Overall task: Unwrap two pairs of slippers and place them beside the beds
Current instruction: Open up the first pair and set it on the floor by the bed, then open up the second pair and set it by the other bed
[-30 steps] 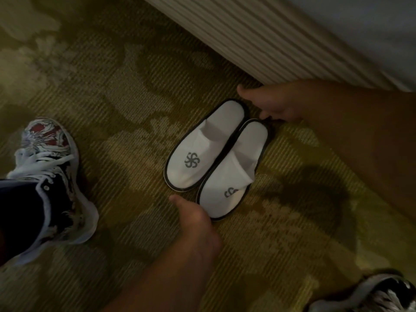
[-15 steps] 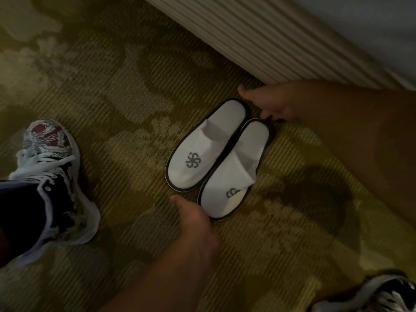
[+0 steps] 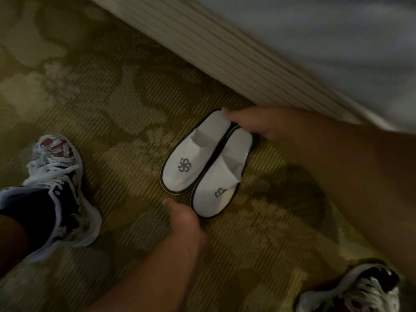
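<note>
A pair of white slippers with black edging and grey logos lies side by side on the carpet, the left slipper (image 3: 191, 158) and the right slipper (image 3: 221, 181), heels toward the bed. My right hand (image 3: 252, 126) reaches in from the right, thumb on the left slipper's heel and fingers against the right slipper's heel. My left hand (image 3: 183, 218) comes up from below and touches the toe of the right slipper. Its thumb sticks out, and its fingers are hidden under the hand. No wrapping or second pair is in view.
The striped bed skirt (image 3: 225, 50) and white bedding (image 3: 337, 37) run diagonally across the upper right, just behind the slippers. My patterned sneakers stand on the olive floral carpet (image 3: 112, 109), one sneaker (image 3: 58, 176) at left and another sneaker (image 3: 351, 291) at bottom right.
My right hand has slid from beside the heels onto them, its thumb now over the left slipper's heel. The left hand and the slippers have hardly moved.
</note>
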{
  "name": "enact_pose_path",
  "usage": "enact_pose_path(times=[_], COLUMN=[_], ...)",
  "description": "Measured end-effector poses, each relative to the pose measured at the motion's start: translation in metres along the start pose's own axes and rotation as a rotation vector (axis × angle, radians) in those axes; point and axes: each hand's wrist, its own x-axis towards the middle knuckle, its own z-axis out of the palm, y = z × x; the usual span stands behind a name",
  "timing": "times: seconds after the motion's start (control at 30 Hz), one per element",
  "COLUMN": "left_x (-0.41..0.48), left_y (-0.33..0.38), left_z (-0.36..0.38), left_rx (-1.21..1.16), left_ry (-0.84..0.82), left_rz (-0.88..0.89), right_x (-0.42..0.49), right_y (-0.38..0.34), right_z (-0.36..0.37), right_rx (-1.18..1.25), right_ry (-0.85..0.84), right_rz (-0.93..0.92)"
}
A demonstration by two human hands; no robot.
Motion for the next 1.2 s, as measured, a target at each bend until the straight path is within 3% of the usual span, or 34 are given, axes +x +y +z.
enact_pose_path(times=[0.17, 0.33, 0.53, 0.67, 0.87, 1.2], left_x=[-0.047, -0.117, -0.209, -0.264, -0.357, -0.442], left_y=[-0.01, -0.008, -0.015, -0.025, -0.031, -0.065], left_z=[0.005, 0.005, -0.018, -0.041, -0.062, -0.103], left_rx=[-0.02, -0.013, 0.162, 0.246, 0.399, 0.505], left_ry=[-0.147, -0.198, -0.136, -0.259, -0.26, -0.422], left_rz=[0.164, 0.28, 0.301, 0.357, 0.557, 0.873], right_x=[-0.067, -0.157, -0.262, -0.334, -0.431, -0.557], right_y=[0.004, 0.002, -0.006, -0.009, -0.002, 0.041], right_z=[0.001, -0.01, 0.003, 0.014, 0.026, 0.07], right_rx=[-0.021, 0.062, 0.032, 0.004, -0.03, 0.056], right_ry=[0.011, 0.143, 0.282, 0.409, 0.49, 0.646], right_rz=[-0.001, -0.014, -0.03, -0.076, -0.141, -0.228])
